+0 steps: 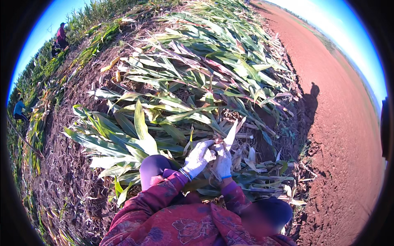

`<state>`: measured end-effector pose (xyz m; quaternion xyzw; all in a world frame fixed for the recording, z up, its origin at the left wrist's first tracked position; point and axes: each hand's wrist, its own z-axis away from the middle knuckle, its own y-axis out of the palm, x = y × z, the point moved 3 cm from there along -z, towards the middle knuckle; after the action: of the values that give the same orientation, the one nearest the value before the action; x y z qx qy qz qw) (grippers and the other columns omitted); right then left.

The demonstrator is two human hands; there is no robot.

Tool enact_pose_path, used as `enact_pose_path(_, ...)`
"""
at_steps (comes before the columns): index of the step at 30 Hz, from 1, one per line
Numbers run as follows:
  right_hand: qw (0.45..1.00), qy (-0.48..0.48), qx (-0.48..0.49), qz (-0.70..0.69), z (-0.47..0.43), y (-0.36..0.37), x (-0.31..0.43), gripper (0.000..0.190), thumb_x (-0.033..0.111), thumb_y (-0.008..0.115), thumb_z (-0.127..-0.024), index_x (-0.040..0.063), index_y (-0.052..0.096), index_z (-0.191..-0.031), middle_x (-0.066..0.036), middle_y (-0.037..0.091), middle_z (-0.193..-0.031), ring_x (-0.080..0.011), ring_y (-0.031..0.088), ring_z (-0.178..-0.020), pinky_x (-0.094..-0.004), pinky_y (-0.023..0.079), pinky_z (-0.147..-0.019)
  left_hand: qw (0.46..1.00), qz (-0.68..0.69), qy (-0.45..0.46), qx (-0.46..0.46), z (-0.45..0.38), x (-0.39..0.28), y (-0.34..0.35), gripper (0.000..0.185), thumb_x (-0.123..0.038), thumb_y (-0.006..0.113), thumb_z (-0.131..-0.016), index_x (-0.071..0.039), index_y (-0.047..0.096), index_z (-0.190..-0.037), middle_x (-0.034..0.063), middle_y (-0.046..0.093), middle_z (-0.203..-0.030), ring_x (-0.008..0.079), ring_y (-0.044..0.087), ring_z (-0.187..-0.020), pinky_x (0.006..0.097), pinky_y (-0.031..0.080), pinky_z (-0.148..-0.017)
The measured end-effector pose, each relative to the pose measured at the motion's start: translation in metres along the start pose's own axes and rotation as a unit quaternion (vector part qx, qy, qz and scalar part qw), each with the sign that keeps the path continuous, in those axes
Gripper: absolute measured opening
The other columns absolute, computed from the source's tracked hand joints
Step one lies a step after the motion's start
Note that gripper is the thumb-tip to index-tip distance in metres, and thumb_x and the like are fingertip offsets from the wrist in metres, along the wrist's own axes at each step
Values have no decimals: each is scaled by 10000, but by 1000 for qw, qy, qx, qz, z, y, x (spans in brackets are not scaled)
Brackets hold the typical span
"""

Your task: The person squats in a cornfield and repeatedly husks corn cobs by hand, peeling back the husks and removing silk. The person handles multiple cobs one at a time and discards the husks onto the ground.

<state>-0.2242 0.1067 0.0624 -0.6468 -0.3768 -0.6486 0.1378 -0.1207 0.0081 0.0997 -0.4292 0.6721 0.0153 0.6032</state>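
White knitted work gloves cover both of my hands, which are close together in front of my knees. My left hand (199, 157) has its fingers bent at the upper end of a corn ear, mostly hidden by the gloves. Around the same ear, my right hand (222, 162) is closed, and a pale peeled husk (231, 135) sticks up beside its fingers. Beneath and ahead of the hands lie cut corn stalks (178, 113) with long green leaves. Whether the left fingers grip the ear or only touch it, I cannot tell.
Yellow corn ears (110, 65) lie on the soil at the upper left. Two people (61, 37) are farther off by standing corn (92, 12). A red dirt track (341, 129) runs along the right, with a shadow on its edge. Dry stubble (67, 172) covers the left ground.
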Motion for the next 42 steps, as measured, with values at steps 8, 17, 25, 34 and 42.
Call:
enact_pose_path(8, 952, -120, 16, 281, -2, 21, -2, 247, 226, 735, -909, 63, 726, -1095, -137, 730, -1129, -357, 656, -1175, -431, 500, -1067, 926, 263, -187, -195, -3, 85, 43, 280, -228, 665, -1015, -52, 673, -1232, 80, 686, -1096, 190, 663, -968, 307, 542, -824)
enact_pose_path(17, 947, -67, 0, 313, -8, 11, -25, 328, 278, 701, -956, 46, 701, -1187, -178, 703, -1199, -350, 642, -1168, -438, 505, -1024, 986, 5, -70, -154, 3, 10, 14, 493, -251, 674, -982, -68, 569, -1428, 124, 630, -1336, 290, 648, -1190, 376, 519, -1040)
enact_pose_path(25, 878, 244, -38, -410, -20, 15, -87, 182, 221, 526, -1108, 68, 624, -1121, -38, 653, -977, -146, 649, -896, -289, 558, -770, 990, -41, -81, -111, -3, -1, 5, 480, -70, 732, -861, -73, 653, -1335, 155, 647, -1284, 346, 633, -1209, 392, 503, -1059)
enact_pose_path(34, 955, 155, 107, 230, -26, -23, -216, 325, 396, 535, -1045, 180, 669, -1247, -34, 721, -1088, -202, 704, -954, -374, 580, -814, 988, -18, -146, -51, 6, 8, 15, 417, -63, 704, -884, -59, 614, -1291, 157, 692, -1192, 309, 683, -1118, 370, 535, -975)
enact_pose_path(42, 918, 276, -63, -277, -20, 2, -206, 288, 334, 493, -1085, 114, 662, -1162, -44, 725, -988, -234, 702, -820, -376, 592, -733, 989, 68, -100, -88, 29, 74, 18, 339, -34, 648, -931, -54, 640, -1269, 107, 697, -1131, 250, 691, -1059, 352, 548, -915)
